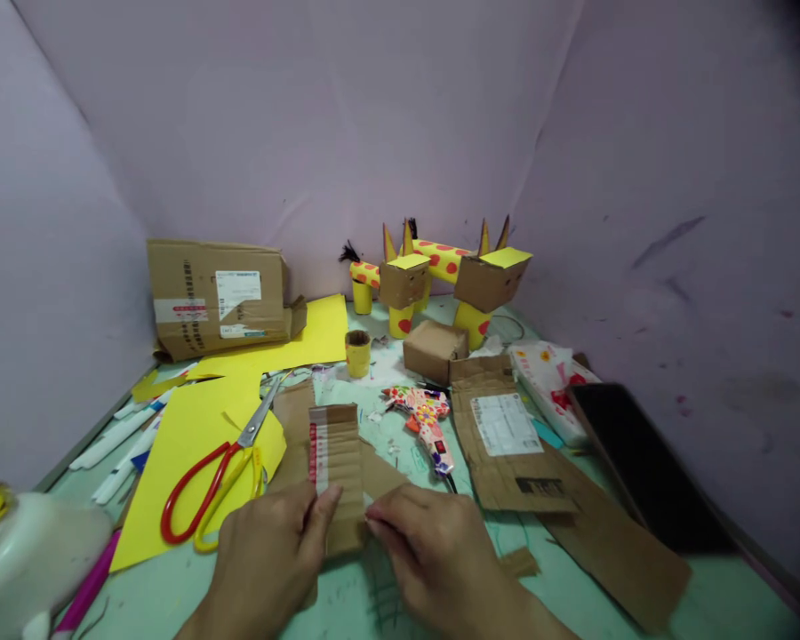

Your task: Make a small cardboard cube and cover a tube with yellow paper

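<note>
A ribbed cardboard piece (pixel 341 453) with a red and white tape strip stands in front of me at the centre. My left hand (pixel 273 542) is closed on its lower left part, thumb on top. At the piece's lower right edge, my right hand (pixel 433 542) pinches with thumb and forefinger; a small pale bit shows at the fingertips, too small to name. Red-handled scissors (pixel 204 484) lie on yellow paper (pixel 166 480) to the left, beside a yellow-handled pair (pixel 236 498). Beyond my right hand is a patterned glue gun (pixel 430 422).
Two spotted cardboard animals (pixel 404 284) (pixel 490 284) stand at the back, near a small box (pixel 433 347) and a yellow tube (pixel 358 356). A large carton (pixel 206 302) is back left. Flat cardboard (pixel 507 462) and a dark phone-like slab (pixel 640 462) lie right; a white bottle (pixel 33 551) is front left.
</note>
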The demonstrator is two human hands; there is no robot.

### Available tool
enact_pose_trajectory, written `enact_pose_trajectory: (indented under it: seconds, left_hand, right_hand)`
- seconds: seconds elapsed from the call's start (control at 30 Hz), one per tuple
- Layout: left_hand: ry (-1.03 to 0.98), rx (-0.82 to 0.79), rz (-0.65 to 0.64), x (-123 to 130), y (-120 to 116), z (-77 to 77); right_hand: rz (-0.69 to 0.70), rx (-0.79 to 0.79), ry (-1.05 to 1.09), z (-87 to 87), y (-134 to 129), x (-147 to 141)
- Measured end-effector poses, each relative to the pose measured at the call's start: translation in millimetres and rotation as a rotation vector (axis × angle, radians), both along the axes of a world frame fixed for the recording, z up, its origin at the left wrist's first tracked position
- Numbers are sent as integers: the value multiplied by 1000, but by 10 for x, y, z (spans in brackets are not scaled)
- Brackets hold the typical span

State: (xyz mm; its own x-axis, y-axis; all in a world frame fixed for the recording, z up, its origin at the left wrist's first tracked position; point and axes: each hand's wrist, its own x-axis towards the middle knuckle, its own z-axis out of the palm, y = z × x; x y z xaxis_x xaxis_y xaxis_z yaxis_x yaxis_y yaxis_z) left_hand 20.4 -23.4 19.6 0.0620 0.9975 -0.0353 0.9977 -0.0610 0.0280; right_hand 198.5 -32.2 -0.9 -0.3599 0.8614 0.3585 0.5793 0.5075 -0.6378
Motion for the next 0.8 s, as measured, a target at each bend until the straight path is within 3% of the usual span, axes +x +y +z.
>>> enact_pose_trajectory:
  seconds: [0.23, 0.4, 0.53, 0.8]
  left_hand:
    - [-84, 168, -41, -40, -3, -74]
    - [-233, 196, -49, -64, -4, -97]
    - [-317, 293, -123, -36, -49, -113]
    - [-358, 404, -266, -6, -43, -149]
  right_hand:
    - [40, 73, -59, -45, -85, -63]
    - [90, 12, -176, -39, -98, -70]
    - [103, -57, -194, 23, -103, -51]
    - [128, 46, -216, -22, -44, -45]
